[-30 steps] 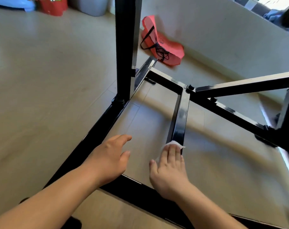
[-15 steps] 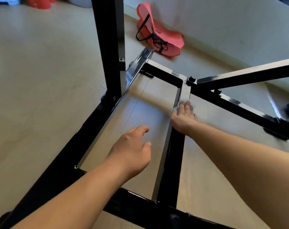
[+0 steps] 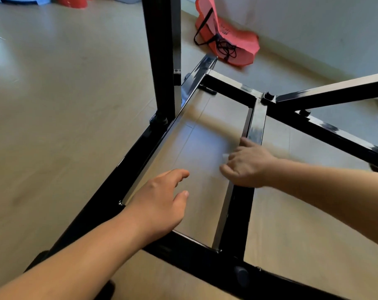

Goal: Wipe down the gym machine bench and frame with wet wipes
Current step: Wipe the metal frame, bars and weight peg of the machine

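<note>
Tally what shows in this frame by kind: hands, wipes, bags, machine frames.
Hands: 2, left hand and right hand
Wipes: 1, wet wipe under the right hand
Bags: 1, red bag by the wall
Machine frames: 1, black frame
Total: 5

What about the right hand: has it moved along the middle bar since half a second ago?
Yes. The right hand, gripping the wet wipe, slid back along the middle bar toward the person, away from its far joint.
</note>
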Demonstrator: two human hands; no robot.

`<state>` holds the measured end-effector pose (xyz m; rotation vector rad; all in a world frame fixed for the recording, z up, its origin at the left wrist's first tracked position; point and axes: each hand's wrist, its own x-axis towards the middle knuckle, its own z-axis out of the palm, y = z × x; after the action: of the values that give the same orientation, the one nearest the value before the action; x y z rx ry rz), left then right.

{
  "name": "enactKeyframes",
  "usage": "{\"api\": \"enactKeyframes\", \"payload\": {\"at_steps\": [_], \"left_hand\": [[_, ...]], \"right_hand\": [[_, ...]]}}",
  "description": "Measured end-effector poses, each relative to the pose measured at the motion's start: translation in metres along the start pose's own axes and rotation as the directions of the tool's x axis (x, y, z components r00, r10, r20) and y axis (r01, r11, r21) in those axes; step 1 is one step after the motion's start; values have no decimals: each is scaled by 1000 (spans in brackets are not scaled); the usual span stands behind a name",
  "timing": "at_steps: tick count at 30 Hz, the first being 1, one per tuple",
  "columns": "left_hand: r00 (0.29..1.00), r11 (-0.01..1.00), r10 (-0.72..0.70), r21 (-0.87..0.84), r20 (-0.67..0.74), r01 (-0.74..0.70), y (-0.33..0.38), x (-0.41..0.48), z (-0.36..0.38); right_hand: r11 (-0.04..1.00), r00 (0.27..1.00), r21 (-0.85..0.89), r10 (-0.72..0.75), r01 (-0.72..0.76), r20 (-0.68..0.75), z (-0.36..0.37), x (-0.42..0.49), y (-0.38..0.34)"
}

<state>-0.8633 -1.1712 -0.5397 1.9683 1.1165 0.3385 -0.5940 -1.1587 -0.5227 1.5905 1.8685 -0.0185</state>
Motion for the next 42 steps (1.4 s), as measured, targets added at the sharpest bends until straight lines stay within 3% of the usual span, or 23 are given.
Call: {"api": "enactKeyframes", "payload": {"at_steps": [2,5,8,11,14,17,21,24,26,29,35,37,40,42], "left_hand": [[1000,1000,14,8,12,-14,0,-8,-3],[1000,999,26,22,15,-27,1,-15,-10],[1000,1000,18,-7,1,-18,-2,-24,-18],[1000,1000,9,1,11,-9,-7,-34,-26],[1000,1000,3,5,-11,-2,-7,-39,-32],[1000,1000,-4,14,-20,4,-6,-43,-36],[999,1000,-12,1,-53,12,-5,-49,-43],[995,1000,-27,-9,-92,26,-7,-58,-54],[992,999,-36,-9,-124,35,-12,-67,-65],[990,998,-60,20,-129,63,-24,-85,-82],[992,984,-83,147,-92,96,-47,-138,-123],[992,973,-104,199,-78,117,-58,-163,-142],[987,960,-145,230,-76,159,-79,-207,-170],[979,952,-183,230,-93,200,-94,-234,-187]], "right_hand": [[993,991,-41,-112,115,69,-4,-29,-44],[949,944,77,-313,306,108,-10,-75,-105],[906,930,236,-366,351,23,0,-98,-100],[969,980,152,-187,196,-73,14,-84,-48],[935,994,340,104,-106,25,22,-50,4],[741,939,590,332,-321,93,28,-11,16],[520,813,697,560,-494,158,26,22,6],[357,732,763,647,-539,215,25,21,-7],[286,721,815,658,-505,216,25,8,-25],[337,723,783,661,-523,198,19,-23,-73],[671,879,582,439,-459,188,-21,-74,-182],[665,893,631,439,-400,104,-35,-80,-202],[472,851,874,502,-119,-155,-77,-74,-245],[504,839,864,468,3,-276,-104,-59,-283]]}}
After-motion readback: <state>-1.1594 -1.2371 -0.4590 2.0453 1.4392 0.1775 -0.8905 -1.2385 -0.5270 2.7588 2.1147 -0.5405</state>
